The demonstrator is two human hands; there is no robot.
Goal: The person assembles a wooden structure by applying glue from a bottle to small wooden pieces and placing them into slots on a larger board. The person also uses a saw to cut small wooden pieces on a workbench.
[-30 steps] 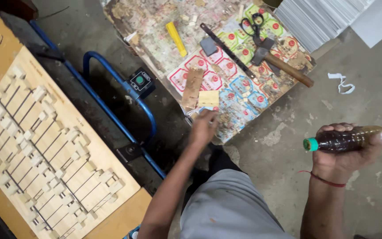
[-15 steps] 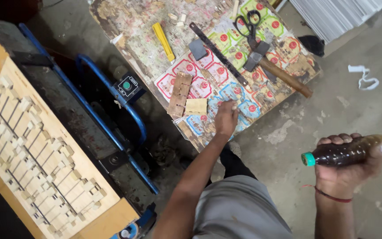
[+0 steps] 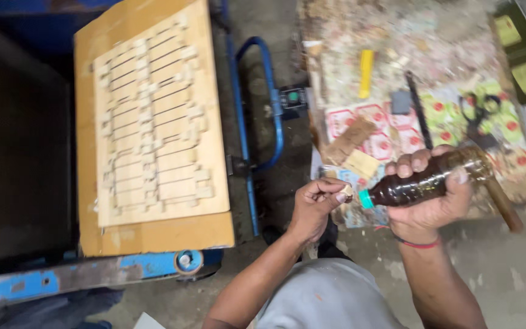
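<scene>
My right hand [image 3: 428,201] grips a small brown plastic bottle [image 3: 424,181] with a green cap [image 3: 366,198], held on its side with the cap pointing left. My left hand [image 3: 313,205] is pinched on a small pale piece [image 3: 347,192] right in front of the cap, almost touching it. Both hands hover over the near edge of a printed paper mat [image 3: 397,131] on the floor. A red thread circles my right wrist.
A wooden board with cut slats [image 3: 153,122] lies on a blue metal cart [image 3: 263,97] at left. The mat carries a yellow cutter [image 3: 366,73], a dark bar [image 3: 418,109], scissors [image 3: 476,116], wood scraps [image 3: 351,139] and a hammer handle [image 3: 503,207].
The view has swung so the board now sits upper left. My left hand left the mat with a small piece and came up to the bottle's cap; the right hand brought the bottle inward.
</scene>
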